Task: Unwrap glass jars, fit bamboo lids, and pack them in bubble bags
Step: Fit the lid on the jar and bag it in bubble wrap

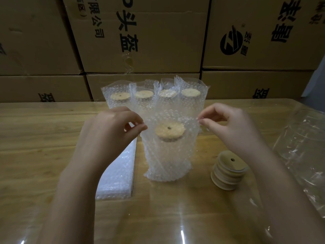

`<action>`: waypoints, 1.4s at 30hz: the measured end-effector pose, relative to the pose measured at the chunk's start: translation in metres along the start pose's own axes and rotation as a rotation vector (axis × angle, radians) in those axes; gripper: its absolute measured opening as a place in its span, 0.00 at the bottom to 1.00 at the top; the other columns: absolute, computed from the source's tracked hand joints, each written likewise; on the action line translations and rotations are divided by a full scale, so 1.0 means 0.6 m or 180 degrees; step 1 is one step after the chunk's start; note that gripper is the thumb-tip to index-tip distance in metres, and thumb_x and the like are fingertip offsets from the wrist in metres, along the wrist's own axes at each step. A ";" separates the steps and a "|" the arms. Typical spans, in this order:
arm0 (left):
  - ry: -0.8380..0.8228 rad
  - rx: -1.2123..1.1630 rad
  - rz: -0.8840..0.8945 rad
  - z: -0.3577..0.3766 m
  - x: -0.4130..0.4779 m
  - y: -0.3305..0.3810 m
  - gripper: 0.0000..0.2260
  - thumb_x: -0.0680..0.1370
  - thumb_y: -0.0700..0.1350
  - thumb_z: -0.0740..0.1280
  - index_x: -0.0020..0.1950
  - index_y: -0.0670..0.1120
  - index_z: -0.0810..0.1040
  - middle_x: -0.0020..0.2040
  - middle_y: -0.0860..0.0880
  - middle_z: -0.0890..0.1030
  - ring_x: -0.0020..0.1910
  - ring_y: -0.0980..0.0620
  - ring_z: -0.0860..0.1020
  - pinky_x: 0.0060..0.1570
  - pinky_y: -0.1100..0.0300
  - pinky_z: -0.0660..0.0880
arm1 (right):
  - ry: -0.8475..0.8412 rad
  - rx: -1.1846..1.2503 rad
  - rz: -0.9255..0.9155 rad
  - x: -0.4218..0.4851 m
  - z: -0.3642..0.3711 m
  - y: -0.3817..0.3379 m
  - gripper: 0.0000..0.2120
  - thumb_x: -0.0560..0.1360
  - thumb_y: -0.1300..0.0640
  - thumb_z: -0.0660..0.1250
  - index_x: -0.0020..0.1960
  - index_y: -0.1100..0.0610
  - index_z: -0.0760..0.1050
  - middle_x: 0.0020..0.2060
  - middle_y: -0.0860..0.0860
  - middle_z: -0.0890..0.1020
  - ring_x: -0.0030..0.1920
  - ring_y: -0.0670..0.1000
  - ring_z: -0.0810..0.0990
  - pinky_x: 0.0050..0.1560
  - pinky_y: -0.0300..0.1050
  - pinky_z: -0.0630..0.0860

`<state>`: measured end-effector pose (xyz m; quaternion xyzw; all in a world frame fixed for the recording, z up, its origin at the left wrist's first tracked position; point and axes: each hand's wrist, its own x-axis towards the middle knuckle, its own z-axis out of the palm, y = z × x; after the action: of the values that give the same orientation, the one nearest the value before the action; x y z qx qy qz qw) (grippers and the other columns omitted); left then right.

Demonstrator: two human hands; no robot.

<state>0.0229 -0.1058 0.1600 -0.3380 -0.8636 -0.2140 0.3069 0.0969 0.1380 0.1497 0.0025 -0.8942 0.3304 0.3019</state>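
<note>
A glass jar with a bamboo lid (169, 131) stands upright inside a clear bubble bag (167, 161) in the middle of the wooden table. My left hand (112, 127) pinches the bag's upper left edge. My right hand (226, 124) pinches its upper right edge. Behind it stands a row of several lidded jars in bubble bags (153, 95). A stack of loose bamboo lids (228, 170) with centre holes sits to the right of the bag, under my right forearm.
A flat pile of bubble bags (119, 173) lies left of the jar. Crumpled clear plastic wrap (304, 152) covers the table's right side. Stacked cardboard cartons (158, 41) form a wall behind the table (35, 138).
</note>
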 end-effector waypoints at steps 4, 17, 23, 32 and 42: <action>0.0286 -0.0534 0.0130 -0.018 -0.004 -0.001 0.03 0.75 0.49 0.72 0.42 0.52 0.82 0.38 0.58 0.80 0.36 0.59 0.79 0.32 0.53 0.77 | 0.0048 0.0009 0.0082 0.004 0.005 0.011 0.07 0.74 0.58 0.70 0.43 0.46 0.76 0.39 0.40 0.80 0.42 0.37 0.77 0.41 0.29 0.72; 0.0156 -0.4097 -0.1865 0.190 -0.102 0.007 0.42 0.56 0.68 0.77 0.66 0.57 0.68 0.63 0.53 0.77 0.62 0.58 0.77 0.58 0.59 0.74 | -0.1447 0.0808 0.0806 -0.001 0.061 0.050 0.63 0.49 0.23 0.71 0.74 0.34 0.39 0.74 0.47 0.64 0.64 0.42 0.68 0.58 0.38 0.68; -0.0145 -0.3999 -0.1773 0.227 -0.124 0.031 0.32 0.63 0.55 0.77 0.66 0.55 0.72 0.59 0.54 0.82 0.59 0.53 0.80 0.51 0.64 0.77 | -0.1629 0.1057 0.0729 -0.007 0.095 0.050 0.52 0.51 0.28 0.75 0.69 0.34 0.54 0.62 0.31 0.72 0.62 0.34 0.72 0.66 0.43 0.71; 0.0132 -0.4249 -0.1811 0.221 -0.118 0.031 0.22 0.66 0.54 0.76 0.60 0.56 0.79 0.56 0.51 0.83 0.57 0.53 0.81 0.51 0.64 0.77 | -0.0961 0.1404 0.0841 -0.016 0.146 0.043 0.54 0.47 0.29 0.77 0.68 0.35 0.57 0.60 0.40 0.77 0.62 0.40 0.75 0.65 0.48 0.72; 0.0486 -0.4024 -0.2506 0.236 -0.123 0.018 0.10 0.80 0.47 0.62 0.58 0.50 0.79 0.52 0.56 0.83 0.54 0.58 0.80 0.48 0.68 0.76 | -0.0861 0.1302 0.1064 0.006 0.127 0.035 0.60 0.48 0.32 0.78 0.73 0.50 0.59 0.65 0.46 0.75 0.65 0.47 0.74 0.68 0.52 0.69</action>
<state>0.0192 -0.0499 0.0099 -0.1001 -0.6094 -0.7864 0.0140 0.0487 0.1102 0.0938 -0.0400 -0.8292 0.5456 0.1147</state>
